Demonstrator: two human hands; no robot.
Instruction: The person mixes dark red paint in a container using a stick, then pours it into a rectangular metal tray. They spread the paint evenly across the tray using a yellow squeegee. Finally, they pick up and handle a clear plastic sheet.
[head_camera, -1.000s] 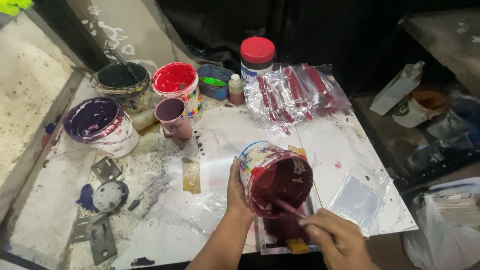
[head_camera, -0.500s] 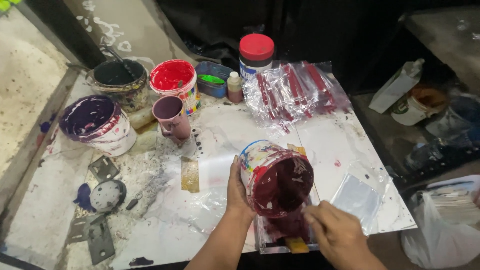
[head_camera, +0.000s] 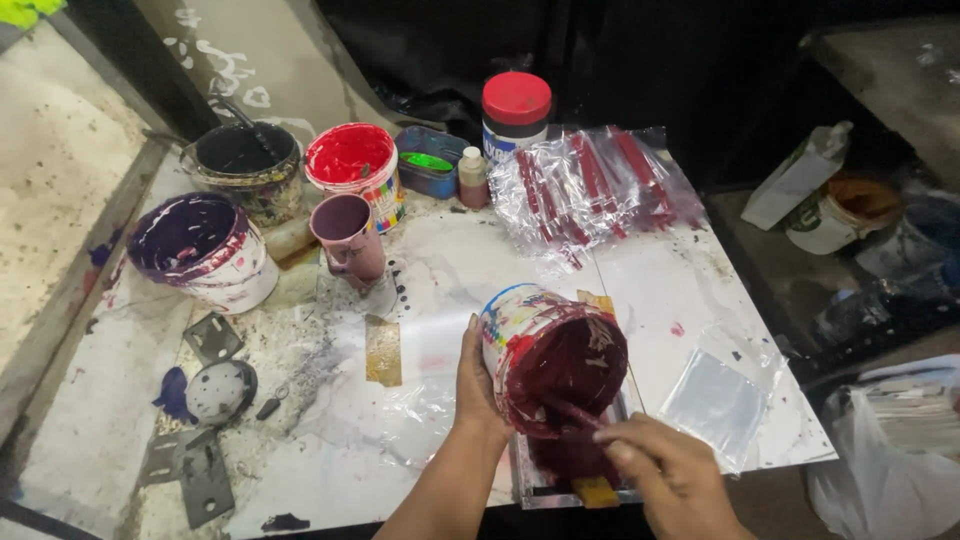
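meanwhile the left hand grips the tilted maroon paint tub, right hand's fingers pinch a stick scraping inside, much paint remaining above the tray.

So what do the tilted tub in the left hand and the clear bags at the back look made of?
The tilted tub looks like thin plastic: white wall with colourful print, smeared dark red inside. The left hand grips its side; the right hand works a stick in it. The clear bags look like glossy plastic film: crinkled, shiny, see-through.
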